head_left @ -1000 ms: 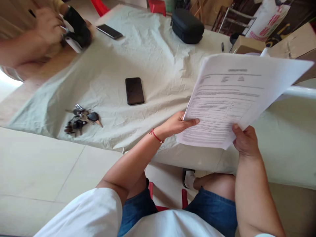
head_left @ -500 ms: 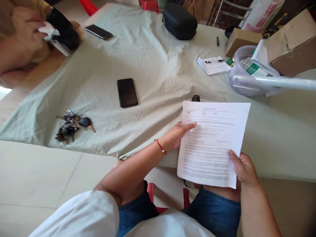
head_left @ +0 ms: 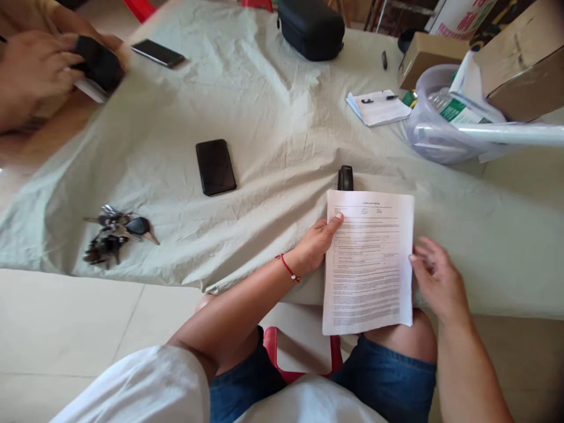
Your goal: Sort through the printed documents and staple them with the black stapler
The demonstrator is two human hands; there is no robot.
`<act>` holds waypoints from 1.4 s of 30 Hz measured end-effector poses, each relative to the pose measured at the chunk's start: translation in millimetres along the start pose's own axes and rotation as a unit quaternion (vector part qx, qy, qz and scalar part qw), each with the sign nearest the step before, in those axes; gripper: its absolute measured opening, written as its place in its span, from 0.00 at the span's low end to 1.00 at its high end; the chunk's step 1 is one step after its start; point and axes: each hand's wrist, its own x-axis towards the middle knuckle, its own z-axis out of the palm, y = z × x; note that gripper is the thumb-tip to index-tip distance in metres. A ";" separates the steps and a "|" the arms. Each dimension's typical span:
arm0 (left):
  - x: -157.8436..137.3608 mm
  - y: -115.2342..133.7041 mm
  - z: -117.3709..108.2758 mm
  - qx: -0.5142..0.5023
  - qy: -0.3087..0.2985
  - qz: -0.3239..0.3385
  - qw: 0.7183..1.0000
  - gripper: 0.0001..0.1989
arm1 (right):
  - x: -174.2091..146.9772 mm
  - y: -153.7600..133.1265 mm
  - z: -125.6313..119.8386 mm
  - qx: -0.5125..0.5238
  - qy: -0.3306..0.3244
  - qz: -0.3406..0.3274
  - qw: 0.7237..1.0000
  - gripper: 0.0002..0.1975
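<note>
My left hand (head_left: 318, 242) grips a stack of printed paper sheets (head_left: 369, 276) by its left edge, thumb on top and the other fingers underneath. The stack is held over the table's front edge, above my lap, with its text facing me. At the stack's right edge is my right hand (head_left: 437, 276), its fingers parted and the thumb tip at or touching the paper's side. Just beyond the top of the sheets lies a black object that looks like a stapler (head_left: 346, 177), its near end hidden by the paper.
A black phone (head_left: 215, 167) and a bunch of keys (head_left: 118, 234) lie to the left on the cloth-covered table (head_left: 273, 147). Farther off are another phone (head_left: 157, 53), a black case (head_left: 311, 28), a notepad (head_left: 381, 111), a plastic basket (head_left: 434, 144) and cardboard boxes (head_left: 522, 64). Another person's hands (head_left: 42, 70) show at upper left.
My right hand has loosened from the paper and moved slightly right, fingers spreading. The stack has straightened upright and more of the black object shows. The view has shifted a little.
</note>
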 end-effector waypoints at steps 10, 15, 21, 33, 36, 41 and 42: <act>-2.3 -4.1 13.2 -0.013 -0.038 -0.025 0.999 0.33 | 79.5 -132.3 35.7 -0.187 -0.012 -0.323 0.928 0.18; -3.2 -6.0 16.6 -0.009 -0.003 0.002 1.000 0.35 | 90.0 -137.9 51.8 -0.208 -0.087 -0.309 0.924 0.18; 0.7 -16.2 18.8 0.083 0.136 0.127 0.979 0.24 | 93.6 -136.4 51.6 -0.153 -0.153 -0.292 0.931 0.18; 0.9 -14.9 17.4 0.168 0.109 0.189 0.961 0.24 | 91.7 -144.9 57.6 -0.165 -0.199 -0.301 0.918 0.16; 1.6 -15.6 17.1 0.159 0.100 0.189 0.964 0.25 | 90.3 -144.6 61.6 -0.177 -0.170 -0.324 0.913 0.15; 4.2 -17.8 18.4 0.136 0.091 0.207 0.964 0.23 | 85.9 -144.3 70.2 -0.200 -0.165 -0.388 0.884 0.18; 4.7 -17.9 18.7 0.138 0.093 0.214 0.962 0.22 | 85.0 -144.7 71.4 -0.202 -0.168 -0.394 0.881 0.19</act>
